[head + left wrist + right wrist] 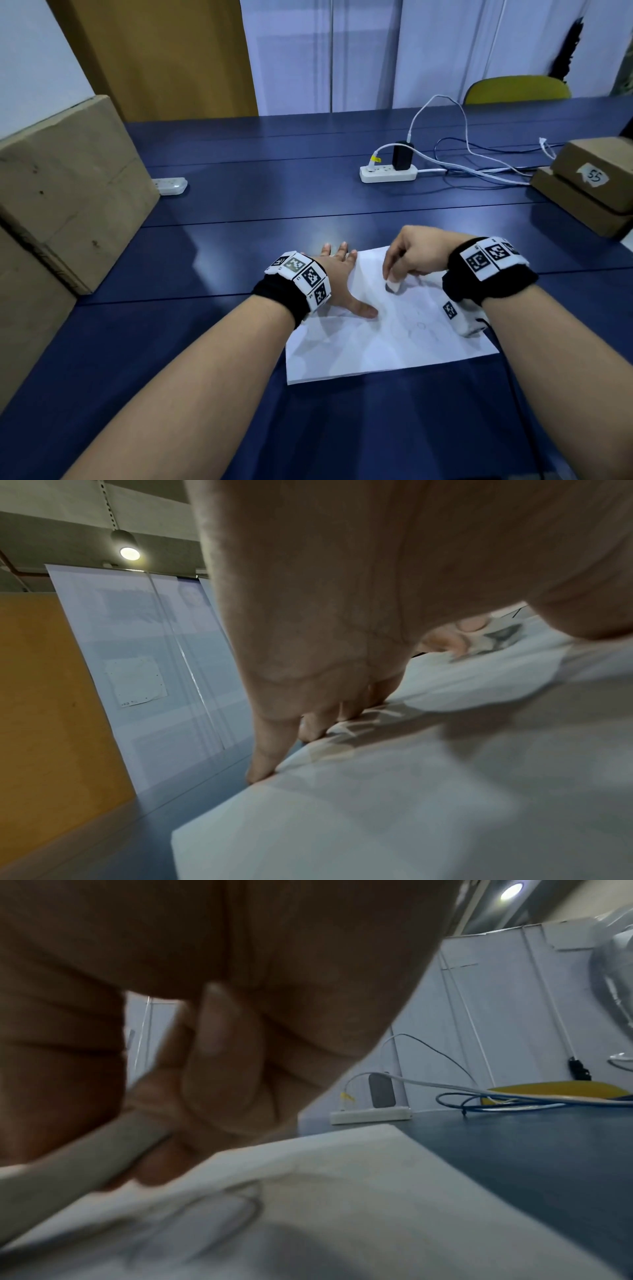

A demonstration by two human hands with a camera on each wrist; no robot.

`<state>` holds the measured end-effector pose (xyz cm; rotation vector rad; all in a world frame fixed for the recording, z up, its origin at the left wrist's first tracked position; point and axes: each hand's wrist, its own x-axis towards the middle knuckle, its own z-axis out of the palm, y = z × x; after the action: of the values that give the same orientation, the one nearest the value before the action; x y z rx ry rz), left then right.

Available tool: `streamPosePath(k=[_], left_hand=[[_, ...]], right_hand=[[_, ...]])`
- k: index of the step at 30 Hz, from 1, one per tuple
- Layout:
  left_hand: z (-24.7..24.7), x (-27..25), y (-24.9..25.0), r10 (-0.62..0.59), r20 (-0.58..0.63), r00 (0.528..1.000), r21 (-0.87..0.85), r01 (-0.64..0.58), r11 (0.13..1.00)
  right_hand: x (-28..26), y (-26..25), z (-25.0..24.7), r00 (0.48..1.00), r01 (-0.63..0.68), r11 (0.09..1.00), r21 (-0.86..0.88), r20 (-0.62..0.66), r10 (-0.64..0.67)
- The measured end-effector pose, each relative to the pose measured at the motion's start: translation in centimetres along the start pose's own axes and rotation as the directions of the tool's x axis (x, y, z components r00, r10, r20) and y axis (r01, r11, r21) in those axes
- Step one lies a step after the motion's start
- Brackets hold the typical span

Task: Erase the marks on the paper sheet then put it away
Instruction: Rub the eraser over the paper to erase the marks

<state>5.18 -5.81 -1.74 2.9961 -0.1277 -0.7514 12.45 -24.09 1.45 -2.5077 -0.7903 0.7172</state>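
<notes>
- The right hand (pixel 416 255) has its fingers curled down, pinching a small white eraser (pixel 394 285) whose lower end touches the paper sheet (pixel 359 353).
- From the right wrist camera the eraser (pixel 103 1146) shows as a pale block held between thumb and fingers, tilted down onto the page.
- The left hand (pixel 337 277) lies flat and spread on the sheet's left part, thumb stretched toward the middle, fingertips reaching past the far edge onto the table.
- In the left wrist view the straight fingers (pixel 270 748) press down at the paper's edge.
- The sheet lies flat on the dark blue table (pixel 239 192), close in front of the person, turned a little askew; faint pencil circles (pixel 419 325) show near its middle, just this side of the eraser.
- Farther back sits a white power strip (pixel 388 173) with a black charger (pixel 402 156) plugged in and white and blue cables trailing right.
- Two stacked cardboard boxes (pixel 589 185) stand at the right edge, the upper one labelled "55".
- A large cardboard box (pixel 68 192) stands on the left.
</notes>
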Motion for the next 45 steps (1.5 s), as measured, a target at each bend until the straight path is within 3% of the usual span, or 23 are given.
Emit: streamPosePath(k=[3, 5, 10, 14, 16, 20, 22, 25, 27, 31, 33, 37, 39, 41, 43, 45], left_hand=[[0.2, 0.2, 0.1, 0.003, -0.002, 1.0, 0.007, -0.003, 1.0], [0.2, 0.1, 0.0, 0.002, -0.005, 1.0, 0.011, -0.002, 1.0], [0.1, -0.1, 0.0, 0.009, -0.002, 1.0, 0.033, -0.009, 0.999], [0.0, -0.1, 0.1, 0.0, 0.0, 1.0, 0.037, 0.0, 0.999], [0.0, -0.2, 0.1, 0.001, 0.0, 1.0, 0.035, -0.001, 0.999], [0.0, -0.2, 0.1, 0.001, 0.001, 1.0, 0.031, -0.001, 1.0], [0.0, -0.2, 0.1, -0.004, 0.004, 1.0, 0.031, 0.004, 1.0], [0.1, 0.0, 0.1, -0.009, 0.004, 1.0, 0.043, 0.008, 0.999], [0.1, -0.1, 0.1, -0.008, 0.004, 1.0, 0.043, 0.008, 0.999], [-0.1, -0.1, 0.1, -0.007, 0.013, 1.0, 0.033, 0.007, 0.999], [-0.1, -0.3, 0.2, -0.01, 0.012, 1.0, 0.029, 0.01, 1.0], [-0.1, -0.3, 0.3, -0.007, -0.003, 1.0, 0.028, 0.008, 1.0], [-0.3, -0.5, 0.4, -0.006, -0.019, 1.0, 0.035, 0.007, 0.999], [-0.5, -0.8, 0.6, 0.006, -0.057, 0.998, 0.047, -0.003, 0.999], [-0.7, -0.8, 0.8, 0.035, -0.125, 0.991, 0.079, -0.025, 0.997], [-0.8, -0.6, 0.8, 0.058, -0.166, 0.985, 0.102, -0.041, 0.994]], right_hand=[[0.8, 0.4, -0.2, 0.976, 0.02, 0.994, -0.105, -0.215, -0.043], [1.2, 0.4, -0.3, 0.961, 0.013, 0.992, -0.127, -0.272, -0.047], [0.0, 0.0, 0.1, 0.999, 0.014, 0.996, -0.089, -0.029, -0.016], [0.9, 0.0, -0.1, 0.971, 0.034, 0.991, -0.129, -0.229, -0.064], [1.0, 0.2, -0.3, 0.966, 0.039, 0.989, -0.145, -0.247, -0.074], [0.1, 1.0, -0.4, 1.0, 0.02, 0.996, -0.089, -0.003, -0.02], [0.3, 0.9, -0.3, 0.998, 0.013, 0.991, -0.131, -0.056, -0.021], [1.5, 0.6, -0.2, 0.966, 0.002, 0.987, -0.161, -0.256, -0.044], [1.7, 0.6, -0.2, 0.958, 0.007, 0.99, -0.138, -0.283, -0.047], [-0.3, 0.4, -0.1, 0.998, 0.047, 0.987, -0.157, 0.052, -0.039], [-0.7, 0.4, 0.0, 0.995, 0.035, 0.988, -0.152, 0.101, -0.02], [1.1, 0.7, -0.4, 0.972, -0.003, 0.988, -0.155, -0.234, -0.034], [1.6, 0.9, -0.5, 0.952, -0.024, 0.99, -0.139, -0.306, -0.02], [1.2, 1.1, -0.6, 0.978, -0.002, 0.985, -0.173, -0.207, -0.035], [0.2, 1.0, -0.4, 1.0, 0.022, 0.991, -0.129, -0.01, -0.024], [0.0, 0.9, -0.2, 0.999, 0.034, 0.991, -0.127, 0.019, -0.032]])
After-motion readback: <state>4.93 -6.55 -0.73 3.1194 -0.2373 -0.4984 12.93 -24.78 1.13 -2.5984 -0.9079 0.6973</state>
